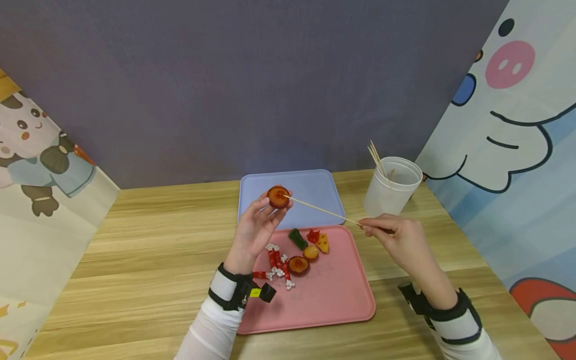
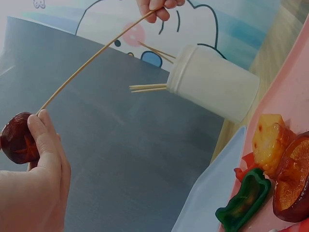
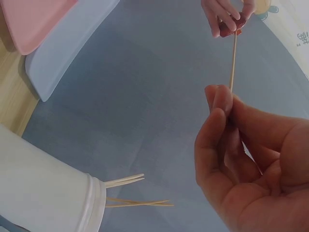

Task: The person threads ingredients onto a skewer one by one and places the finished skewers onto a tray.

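Observation:
My left hand (image 1: 255,227) holds a brown shiitake mushroom (image 1: 274,201) up over the trays, its orange underside towards the head camera. A star-shaped cut shows on the mushroom's dark cap (image 2: 18,140) in the left wrist view. From the right, a thin wooden skewer (image 1: 321,209) reaches the middle of the mushroom's underside, slightly bowed along its length. My right hand (image 1: 402,242) pinches the skewer's other end between thumb and fingers. Fingers of the left hand hide part of the mushroom in the right wrist view, where the skewer (image 3: 233,63) runs straight to it.
On the pink tray (image 1: 333,300) lie another mushroom (image 1: 299,265), a green pepper piece (image 1: 298,239), a red piece (image 1: 313,236), yellow pieces (image 1: 322,243) and several red-and-white sticks (image 1: 287,272). Behind it is a blue tray (image 1: 310,195). A white tub (image 1: 387,195) with skewers stands right.

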A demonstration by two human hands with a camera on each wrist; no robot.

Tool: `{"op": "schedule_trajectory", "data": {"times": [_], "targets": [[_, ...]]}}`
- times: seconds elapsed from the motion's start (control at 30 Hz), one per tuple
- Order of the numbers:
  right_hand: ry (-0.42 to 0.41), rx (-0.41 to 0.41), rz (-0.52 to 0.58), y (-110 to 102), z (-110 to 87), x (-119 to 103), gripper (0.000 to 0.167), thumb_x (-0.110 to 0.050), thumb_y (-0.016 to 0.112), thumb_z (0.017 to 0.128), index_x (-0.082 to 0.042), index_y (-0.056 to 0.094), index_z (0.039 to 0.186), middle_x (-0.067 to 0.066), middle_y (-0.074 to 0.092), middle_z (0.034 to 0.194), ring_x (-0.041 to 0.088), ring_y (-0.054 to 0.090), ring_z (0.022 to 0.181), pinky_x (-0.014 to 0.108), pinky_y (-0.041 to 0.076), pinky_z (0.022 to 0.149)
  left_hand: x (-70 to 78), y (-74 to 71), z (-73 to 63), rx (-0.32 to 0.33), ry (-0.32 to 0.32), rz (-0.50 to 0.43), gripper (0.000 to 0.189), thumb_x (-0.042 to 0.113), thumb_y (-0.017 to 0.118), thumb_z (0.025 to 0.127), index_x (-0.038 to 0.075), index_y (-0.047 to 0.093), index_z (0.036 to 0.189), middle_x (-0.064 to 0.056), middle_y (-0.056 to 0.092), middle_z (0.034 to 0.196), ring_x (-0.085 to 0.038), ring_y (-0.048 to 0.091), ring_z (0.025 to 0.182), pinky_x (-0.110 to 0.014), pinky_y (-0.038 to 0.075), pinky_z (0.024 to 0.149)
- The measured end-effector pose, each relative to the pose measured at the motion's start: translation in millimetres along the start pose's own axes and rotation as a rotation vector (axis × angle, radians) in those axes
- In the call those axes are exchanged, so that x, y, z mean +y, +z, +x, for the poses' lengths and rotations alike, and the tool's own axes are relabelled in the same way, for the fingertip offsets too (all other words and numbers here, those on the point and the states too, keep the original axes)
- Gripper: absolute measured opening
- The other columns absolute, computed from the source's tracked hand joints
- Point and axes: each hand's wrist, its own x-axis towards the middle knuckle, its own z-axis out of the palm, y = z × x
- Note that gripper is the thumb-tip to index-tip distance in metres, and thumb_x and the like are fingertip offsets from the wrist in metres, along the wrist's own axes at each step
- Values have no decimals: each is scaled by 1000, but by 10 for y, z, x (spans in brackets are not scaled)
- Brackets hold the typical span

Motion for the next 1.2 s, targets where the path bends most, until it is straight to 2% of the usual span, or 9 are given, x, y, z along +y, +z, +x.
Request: {"op": "schedule_trajectory", "data": {"times": [0.33, 0.6, 0.73, 0.87, 1.0, 1.2], "targets": [[31, 7, -9, 52, 3, 23, 18, 0, 76, 75, -12, 77, 89, -2, 71, 75, 10, 66, 64, 9, 43, 51, 2, -3, 18, -9, 18, 72, 28, 10, 37, 99, 6, 56, 120, -11, 57, 121, -28, 64, 104, -29, 45, 100], [58, -20, 26, 64, 8, 46, 16, 1, 74, 77, -10, 77, 89, -2, 71, 74, 8, 66, 64, 11, 45, 52, 23, -25, 19, -49, 35, 112, 21, 6, 48, 98, 6, 60, 114, -10, 61, 115, -26, 66, 102, -32, 47, 98], [107, -60, 66, 60, 3, 60, 14, -3, 73, 80, -10, 76, 92, 0, 72, 79, 5, 66, 66, 14, 48, 54, 22, -31, 22, -52, 64, 191, 18, 8, 59, 93, 6, 62, 111, -8, 65, 109, -21, 67, 99, -33, 48, 96], [141, -102, 126, 56, 3, 64, 13, -6, 71, 83, -10, 76, 94, 2, 73, 85, 2, 65, 68, 18, 51, 57, 30, -20, 24, -86, 86, 275, 29, 10, 64, 90, 5, 60, 118, -8, 66, 110, -20, 67, 100, -32, 47, 98], [146, -125, 173, 58, 1, 71, 12, -8, 70, 84, -9, 75, 94, 3, 73, 85, 1, 64, 68, 17, 51, 57, 54, -36, 16, -112, 95, 324, 32, 7, 61, 91, 7, 59, 123, -7, 66, 113, -20, 66, 102, -32, 48, 97], [140, -145, 212, 76, -8, 86, 11, -10, 69, 85, -10, 75, 95, 2, 72, 84, 1, 63, 69, 19, 52, 58, 74, -78, -7, -123, 85, 402, 32, -1, 58, 91, 10, 62, 120, -4, 66, 114, -16, 65, 103, -28, 50, 93]]}}
